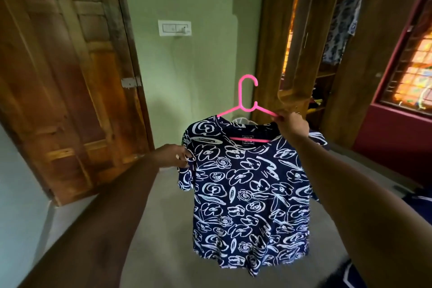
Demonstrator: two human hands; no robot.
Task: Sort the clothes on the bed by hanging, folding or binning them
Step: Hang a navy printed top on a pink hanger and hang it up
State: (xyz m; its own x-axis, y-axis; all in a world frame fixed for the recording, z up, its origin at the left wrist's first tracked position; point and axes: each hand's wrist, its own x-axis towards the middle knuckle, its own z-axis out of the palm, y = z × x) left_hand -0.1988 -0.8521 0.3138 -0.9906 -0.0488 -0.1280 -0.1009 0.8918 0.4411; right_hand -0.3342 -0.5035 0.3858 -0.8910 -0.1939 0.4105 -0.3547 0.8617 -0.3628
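Observation:
A navy T-shirt with white flower scribbles (pixel 250 194) hangs in the air in front of me on a pink plastic hanger (pixel 245 105). My right hand (pixel 292 126) grips the hanger's right arm together with the shirt's right shoulder. My left hand (pixel 175 155) pinches the edge of the shirt's left sleeve. The hanger's hook points up and is free of any rail. The bed itself is out of view.
An open wooden wardrobe (pixel 327 54) stands at the right, with a patterned garment (pixel 343 28) hanging inside and shelves below. A closed wooden door (pixel 70 77) is at the left. A white basket rim (pixel 242 121) peeks behind the shirt. Grey floor lies below.

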